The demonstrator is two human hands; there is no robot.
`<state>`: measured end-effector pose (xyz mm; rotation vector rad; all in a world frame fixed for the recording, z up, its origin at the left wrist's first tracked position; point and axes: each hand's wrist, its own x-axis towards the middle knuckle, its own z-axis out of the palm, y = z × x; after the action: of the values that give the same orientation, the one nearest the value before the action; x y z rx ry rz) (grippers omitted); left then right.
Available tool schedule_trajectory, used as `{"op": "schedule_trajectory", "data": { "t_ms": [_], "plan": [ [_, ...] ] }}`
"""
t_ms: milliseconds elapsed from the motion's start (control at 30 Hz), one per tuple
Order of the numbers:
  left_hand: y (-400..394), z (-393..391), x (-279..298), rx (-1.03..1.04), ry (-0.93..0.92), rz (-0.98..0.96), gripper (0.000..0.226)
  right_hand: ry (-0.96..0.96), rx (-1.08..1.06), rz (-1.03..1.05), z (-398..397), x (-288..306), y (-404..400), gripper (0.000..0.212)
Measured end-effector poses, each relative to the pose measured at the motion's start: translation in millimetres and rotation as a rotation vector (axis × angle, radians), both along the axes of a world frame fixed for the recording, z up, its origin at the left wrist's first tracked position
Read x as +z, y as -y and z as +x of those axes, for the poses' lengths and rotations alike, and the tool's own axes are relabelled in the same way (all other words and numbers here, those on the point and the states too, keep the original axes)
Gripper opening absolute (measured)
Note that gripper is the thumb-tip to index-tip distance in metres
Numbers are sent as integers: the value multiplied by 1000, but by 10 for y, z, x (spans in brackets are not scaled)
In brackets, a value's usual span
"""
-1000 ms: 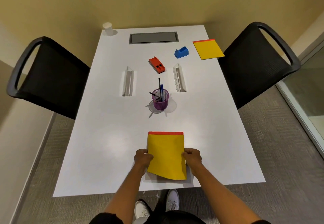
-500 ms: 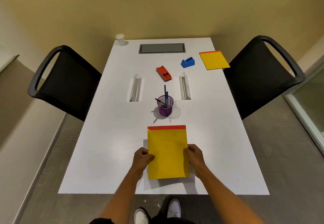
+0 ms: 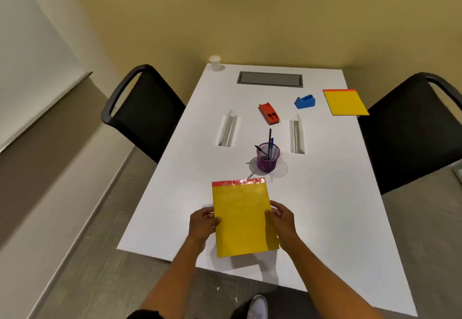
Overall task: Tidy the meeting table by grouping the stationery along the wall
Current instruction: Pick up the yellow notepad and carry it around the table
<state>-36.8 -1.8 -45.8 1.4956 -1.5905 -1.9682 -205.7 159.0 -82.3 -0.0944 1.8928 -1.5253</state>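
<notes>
Low centre of frame: my left hand (image 3: 203, 222) and right hand (image 3: 281, 218) pinch the near yellow notepad (image 3: 241, 218) by its side edges, above the table's (image 3: 175, 206) near end. First pickup, I judge; next, carry it past the purple pen cup (image 3: 268, 158) toward the wall edge at the top, near the second notepad (image 3: 345, 102).

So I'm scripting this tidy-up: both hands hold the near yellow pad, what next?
Probably carry the near yellow pad, gripped by left hand and right hand, forward past the purple pen cup toward the wall end, where the other yellow pad lies.
</notes>
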Motion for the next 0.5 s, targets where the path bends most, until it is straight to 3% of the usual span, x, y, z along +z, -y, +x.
{"op": "schedule_trajectory", "data": {
  "t_ms": [500],
  "plan": [
    [806,1697,137,229,-113,-25,42,-16,200,29,1305,331,1279,20]
  ]
}}
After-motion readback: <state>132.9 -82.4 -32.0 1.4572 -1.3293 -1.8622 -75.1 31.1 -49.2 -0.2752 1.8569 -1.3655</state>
